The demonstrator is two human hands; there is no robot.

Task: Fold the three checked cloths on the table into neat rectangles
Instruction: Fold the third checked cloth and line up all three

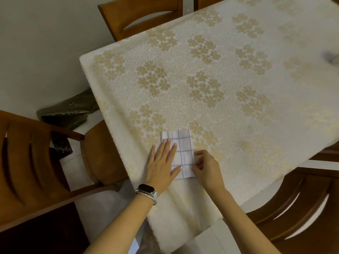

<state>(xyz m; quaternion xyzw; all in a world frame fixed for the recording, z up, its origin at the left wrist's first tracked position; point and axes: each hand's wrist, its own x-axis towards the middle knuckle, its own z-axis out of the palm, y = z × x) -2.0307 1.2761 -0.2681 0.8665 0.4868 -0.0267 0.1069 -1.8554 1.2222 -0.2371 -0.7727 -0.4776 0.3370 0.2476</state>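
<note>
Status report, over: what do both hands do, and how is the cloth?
Left hand flat, pressing the checked cloth. Right hand pinches its right edge. Cloth folded to a small rectangle. Nothing in the way.

The left hand (161, 162) is covering the left side of the checked cloth (183, 149); the right hand (207, 167) is hiding its near right corner. A grey object (330, 56) is showing blurred, cut by the right edge, unidentifiable.
</note>
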